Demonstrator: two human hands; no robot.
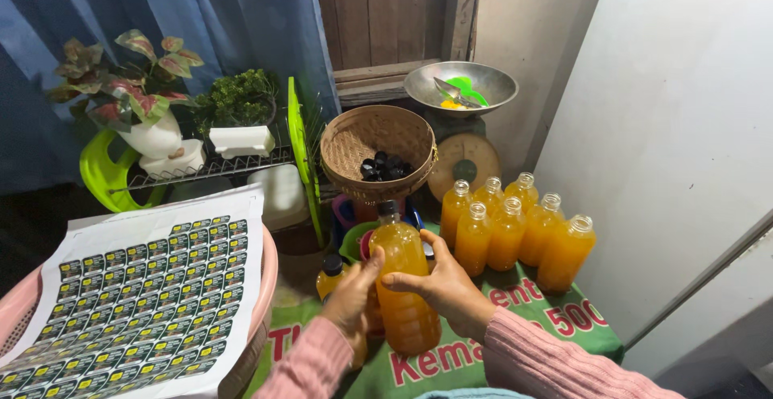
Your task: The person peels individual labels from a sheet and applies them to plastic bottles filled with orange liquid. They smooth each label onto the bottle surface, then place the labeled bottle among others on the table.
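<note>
A plastic bottle of orange liquid [407,302] with a black cap stands upright in the middle, gripped from both sides. My left hand [352,298] wraps its left side and my right hand [441,286] presses its right side, thumb across the front. Behind my left hand stands another capped orange bottle [329,277]. Several uncapped orange bottles [515,230] are grouped to the right on a green printed cloth [564,318]. A white sheet of small stickers [145,286] lies over a pink basket [266,274] at the left.
A woven basket [378,145] holding black caps sits behind the bottles. Behind it a metal scale bowl [460,85] rests on a dial scale. Potted plants [133,93] stand on a wire rack at the left. A white wall runs along the right.
</note>
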